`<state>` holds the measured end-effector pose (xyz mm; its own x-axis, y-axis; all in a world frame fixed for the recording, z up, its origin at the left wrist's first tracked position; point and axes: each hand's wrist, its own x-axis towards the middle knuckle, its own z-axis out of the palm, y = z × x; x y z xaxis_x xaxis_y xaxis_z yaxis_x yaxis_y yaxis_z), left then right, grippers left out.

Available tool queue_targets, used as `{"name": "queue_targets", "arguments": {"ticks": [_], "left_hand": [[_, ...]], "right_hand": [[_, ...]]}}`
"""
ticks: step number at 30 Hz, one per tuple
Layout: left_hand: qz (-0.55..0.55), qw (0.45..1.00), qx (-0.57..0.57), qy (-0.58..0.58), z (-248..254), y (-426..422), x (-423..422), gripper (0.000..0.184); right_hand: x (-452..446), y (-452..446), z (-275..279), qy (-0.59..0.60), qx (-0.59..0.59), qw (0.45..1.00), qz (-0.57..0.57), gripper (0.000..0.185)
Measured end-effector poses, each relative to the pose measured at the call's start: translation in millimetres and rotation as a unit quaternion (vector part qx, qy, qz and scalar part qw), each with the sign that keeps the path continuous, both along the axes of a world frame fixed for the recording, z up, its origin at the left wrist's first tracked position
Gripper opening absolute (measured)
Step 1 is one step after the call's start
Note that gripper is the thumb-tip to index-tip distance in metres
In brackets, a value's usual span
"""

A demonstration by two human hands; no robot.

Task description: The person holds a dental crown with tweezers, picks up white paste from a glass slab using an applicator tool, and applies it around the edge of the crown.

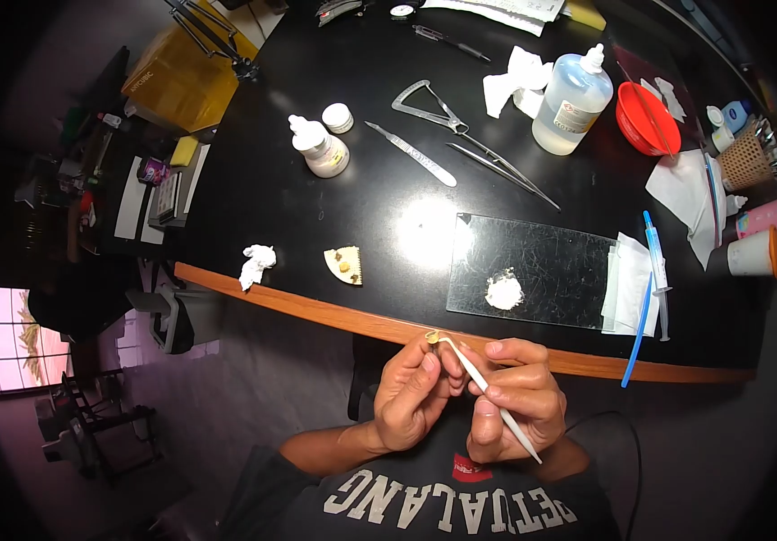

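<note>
Left hand (pixel 411 397) pinched a small yellowish piece (pixel 432 339) at its fingertips, by the near edge of the surface (pixel 267 203). Right hand (pixel 525 397) gripped a slim white tool (pixel 519 435) between thumb and fingers, bent tip at the piece; contact could not be confirmed. Glass plate (pixel 555 257) bearing a white mound (pixel 504 291) lay near right; scalpel (pixel 411 154) and tweezers (pixel 504 171) lay farther off.

A black pen (pixel 452 43) lies far back on the table (pixel 271 207). A big yellow box (pixel 181 77) is at the left. A pink square (pixel 1 338) glows below, maybe a window.
</note>
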<state>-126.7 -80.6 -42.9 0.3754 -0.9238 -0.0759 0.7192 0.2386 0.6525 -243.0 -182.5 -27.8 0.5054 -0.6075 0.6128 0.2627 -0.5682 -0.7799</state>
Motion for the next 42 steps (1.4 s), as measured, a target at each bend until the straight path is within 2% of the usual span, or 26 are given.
{"name": "queue_targets", "arguments": {"ticks": [22, 34, 42], "left_hand": [[-0.017, 0.999, -0.024, -0.018, -3.2, 0.8, 3.7, 0.031], [-0.006, 0.998, -0.047, -0.038, -4.5, -1.9, 3.4, 0.038], [-0.002, 0.999, -0.041, -0.017, -2.4, -1.6, 2.1, 0.036]], "right_hand": [[1.1, -3.2, 5.4, -0.008, 0.016, 1.0, 0.013, 0.021], [3.1, -3.8, 6.0, -0.009, -0.003, 1.0, 0.008, 0.021], [1.2, -3.5, 3.9, -0.007, 0.013, 1.0, 0.009, 0.02]]}}
